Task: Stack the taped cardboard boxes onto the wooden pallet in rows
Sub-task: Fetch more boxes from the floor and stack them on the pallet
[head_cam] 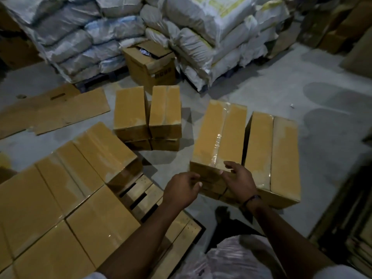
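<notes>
You are in a warehouse: stacked white sacks [96,35] stand on the concrete floor [302,81], with taped cardboard boxes [147,115] and a wooden pallet [141,194] near you.

Slatted wooden pallet [187,232]: one is seen.
Taped brown cardboard boxes [102,222]: at least five are counted on it, six on the concrete floor [261,93].
Open brown cardboard carton [149,65]: one.
Bare hands: two, left hand [180,190] and right hand [239,180].
</notes>
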`<state>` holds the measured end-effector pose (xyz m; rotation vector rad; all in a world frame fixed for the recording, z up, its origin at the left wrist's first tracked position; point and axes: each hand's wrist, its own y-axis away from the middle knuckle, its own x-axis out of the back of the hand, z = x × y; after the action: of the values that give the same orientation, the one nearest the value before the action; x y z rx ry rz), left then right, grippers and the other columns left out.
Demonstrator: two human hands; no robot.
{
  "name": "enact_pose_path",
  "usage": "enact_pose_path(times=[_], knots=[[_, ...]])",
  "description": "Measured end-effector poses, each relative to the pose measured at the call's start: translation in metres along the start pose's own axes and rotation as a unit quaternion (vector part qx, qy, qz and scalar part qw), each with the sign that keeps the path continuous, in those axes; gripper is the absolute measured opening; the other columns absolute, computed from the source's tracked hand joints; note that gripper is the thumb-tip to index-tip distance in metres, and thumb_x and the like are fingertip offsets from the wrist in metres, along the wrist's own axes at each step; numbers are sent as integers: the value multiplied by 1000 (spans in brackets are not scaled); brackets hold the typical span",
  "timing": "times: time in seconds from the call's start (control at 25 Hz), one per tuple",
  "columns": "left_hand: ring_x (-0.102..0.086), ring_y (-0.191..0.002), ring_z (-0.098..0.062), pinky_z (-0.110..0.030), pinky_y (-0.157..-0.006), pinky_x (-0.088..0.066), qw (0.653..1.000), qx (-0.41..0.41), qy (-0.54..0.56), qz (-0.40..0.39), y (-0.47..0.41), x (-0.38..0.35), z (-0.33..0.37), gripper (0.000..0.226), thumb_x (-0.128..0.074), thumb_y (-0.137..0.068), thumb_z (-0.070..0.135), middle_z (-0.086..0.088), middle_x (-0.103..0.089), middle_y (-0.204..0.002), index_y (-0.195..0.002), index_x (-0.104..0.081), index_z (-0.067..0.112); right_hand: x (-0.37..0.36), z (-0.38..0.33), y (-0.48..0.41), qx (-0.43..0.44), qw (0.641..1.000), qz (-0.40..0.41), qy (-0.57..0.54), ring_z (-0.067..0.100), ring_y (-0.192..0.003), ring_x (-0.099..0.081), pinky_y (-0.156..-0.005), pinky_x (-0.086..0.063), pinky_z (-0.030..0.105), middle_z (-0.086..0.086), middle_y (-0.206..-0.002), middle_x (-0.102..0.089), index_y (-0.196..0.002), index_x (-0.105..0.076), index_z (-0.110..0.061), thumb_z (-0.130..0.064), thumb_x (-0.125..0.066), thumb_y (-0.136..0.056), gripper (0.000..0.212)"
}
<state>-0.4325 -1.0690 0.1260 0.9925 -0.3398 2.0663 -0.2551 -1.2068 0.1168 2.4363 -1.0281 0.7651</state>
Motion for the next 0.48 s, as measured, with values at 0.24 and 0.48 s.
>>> enact_pose_path(times=[0.24,0.48], knots=[[-68,-109,-14,-33,-94,-56,1000,18,0,-25,-87,-18,5,35,-68,-92,41,6,-73,-120,-124,-72,26,-1,16,-74,-9,1000,20,21,18,-121,-57,-103,-49,42,-1,-134,-62,-132,-63,-20,-35,-71,-93,43],[-68,-111,-16,-34,-94,-56,997,51,-19,-61,-209,-45,4,33,-67,-92,39,5,-74,-120,-121,-73,26,1,56,-195,-45,997,-16,67,29,-123,-56,-105,-46,46,8,-135,-59,-132,-62,-16,-34,-71,-91,46]])
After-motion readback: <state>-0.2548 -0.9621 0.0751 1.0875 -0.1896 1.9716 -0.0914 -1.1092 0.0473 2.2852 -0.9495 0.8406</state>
